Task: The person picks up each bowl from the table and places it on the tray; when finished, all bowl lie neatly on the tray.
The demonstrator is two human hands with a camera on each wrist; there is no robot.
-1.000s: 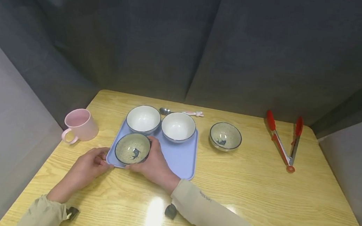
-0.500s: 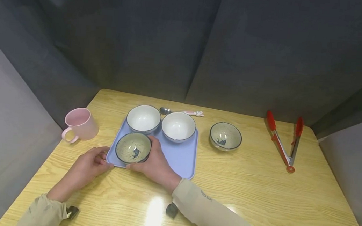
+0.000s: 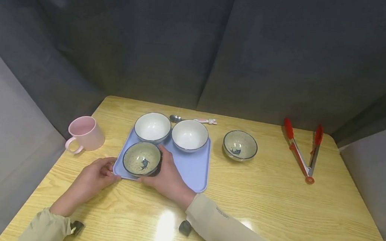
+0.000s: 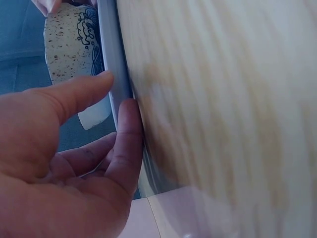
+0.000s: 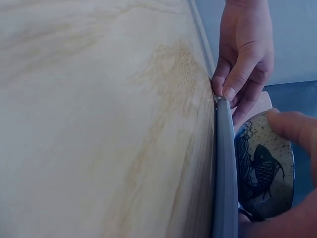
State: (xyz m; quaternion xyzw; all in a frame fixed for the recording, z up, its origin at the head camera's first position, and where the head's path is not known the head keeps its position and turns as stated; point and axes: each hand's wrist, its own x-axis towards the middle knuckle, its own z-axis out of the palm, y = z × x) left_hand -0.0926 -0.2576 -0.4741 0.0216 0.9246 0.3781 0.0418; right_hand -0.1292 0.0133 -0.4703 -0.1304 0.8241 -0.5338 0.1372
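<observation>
Two forearms in beige sleeves (image 3: 232, 228) come in from the bottom corners, two hands out front. Left hand (image 3: 94, 176): low at the near-left corner of one blue tray (image 3: 193, 169), thumb and fingers pinching its rim. Right hand (image 3: 169, 178): angled across the tray's near edge, thumb in front, fingers round the side, gripping a speckled fish-pattern bowl (image 3: 140, 157). That bowl is upright at the tray's near-left part — rim hides its base, can't tell if it touches down. Four bowls total: second speckled one (image 3: 240, 145) on the wood-grain table (image 3: 261, 200), right of the tray; two white-lined bowls (image 3: 153, 127) side by side at the tray's far end. One pink mug (image 3: 89, 135) left, one pair of spread red-tipped tongs (image 3: 299, 158) far right, one rabbit-handled spoon (image 3: 201, 120) behind the white-lined pair.
</observation>
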